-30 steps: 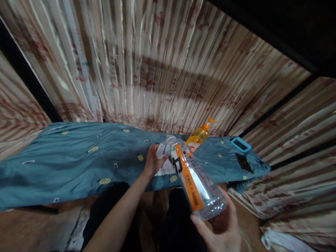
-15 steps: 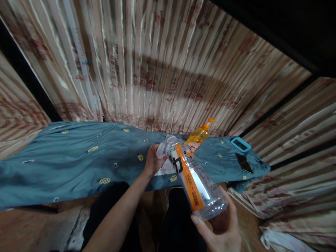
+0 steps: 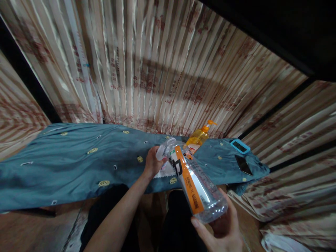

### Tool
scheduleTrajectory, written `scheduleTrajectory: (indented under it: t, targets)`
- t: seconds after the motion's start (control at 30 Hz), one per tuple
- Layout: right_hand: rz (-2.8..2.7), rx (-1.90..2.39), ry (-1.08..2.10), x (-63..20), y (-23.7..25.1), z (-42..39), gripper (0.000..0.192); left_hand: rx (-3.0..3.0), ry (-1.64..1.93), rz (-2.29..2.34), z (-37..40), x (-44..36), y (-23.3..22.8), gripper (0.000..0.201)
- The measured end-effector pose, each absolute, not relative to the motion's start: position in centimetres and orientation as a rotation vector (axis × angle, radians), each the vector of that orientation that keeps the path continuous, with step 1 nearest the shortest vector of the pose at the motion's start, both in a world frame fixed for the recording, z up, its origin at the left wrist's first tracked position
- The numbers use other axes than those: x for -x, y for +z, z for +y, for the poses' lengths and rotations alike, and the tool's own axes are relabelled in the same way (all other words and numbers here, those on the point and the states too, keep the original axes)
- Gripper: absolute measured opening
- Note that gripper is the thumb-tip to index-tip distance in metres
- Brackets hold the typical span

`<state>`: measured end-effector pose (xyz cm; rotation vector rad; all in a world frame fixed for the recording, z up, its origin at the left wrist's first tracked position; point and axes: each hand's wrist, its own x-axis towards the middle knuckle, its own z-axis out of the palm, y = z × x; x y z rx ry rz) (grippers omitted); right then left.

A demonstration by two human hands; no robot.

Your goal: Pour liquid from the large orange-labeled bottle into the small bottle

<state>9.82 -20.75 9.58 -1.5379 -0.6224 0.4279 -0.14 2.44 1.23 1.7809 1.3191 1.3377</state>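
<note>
- Your right hand [image 3: 223, 234] cups the base of a clear plastic bottle [image 3: 193, 183], with the thumb along the near rim and the fingers closed under the bottom.
- Your left hand [image 3: 152, 163] closes around the bottle's neck end; its fingers cover the cap [image 3: 160, 152], so you cannot tell how the cap sits.
- The bottle lies tilted, base toward you and neck away. An orange label strip runs along its length. It is held above the near edge of the tabletop [image 3: 78, 164], not resting on it.
- The tabletop carries a blue cloth with small yellow patches.
- An orange pump bottle [image 3: 200, 137] stands just behind the clear bottle's neck, near the far edge of the cloth.
- A white patch [image 3: 165, 170] lies on the cloth directly below the bottle's neck.
- A blue-framed device [image 3: 239, 146] and a dark flat phone [image 3: 243, 164] lie to the right of the bottle, well apart from it.
- A striped curtain [image 3: 157, 70] hangs behind the bottle.
</note>
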Motion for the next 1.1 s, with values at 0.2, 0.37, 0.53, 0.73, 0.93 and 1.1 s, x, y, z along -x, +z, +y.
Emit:
scheduleTrajectory:
  t: [0.2, 0.37, 0.53, 0.73, 0.93, 1.1]
  targets:
    - [-0.622, 1.564, 0.435, -9.75, 9.77, -20.81, 0.100, -1.784, 1.322, 1.324, 2.39, 0.16, 1.36, 0.039]
    - [-0.597, 1.549, 0.444, -9.63, 10.00, -20.70, 0.099, -1.801, 1.303, 1.336, 2.32, 0.18, 1.49, 0.038]
    - [-0.604, 1.532, 0.442, -9.60, 9.97, -20.61, 0.097, -1.794, 1.320, 1.333, 2.36, 0.18, 1.52, 0.039]
    - [-0.615, 1.554, 0.438, -9.78, 9.75, -20.75, 0.099, -1.780, 1.318, 1.326, 2.35, 0.19, 1.54, 0.039]
    - [-0.599, 1.532, 0.465, -9.68, 9.84, -20.78, 0.099, -1.776, 1.302, 1.333, 2.25, 0.22, 1.50, 0.038]
    - [-0.618, 1.515, 0.451, -9.65, 9.89, -20.69, 0.098, -1.791, 1.288, 1.334, 2.34, 0.20, 1.46, 0.038]
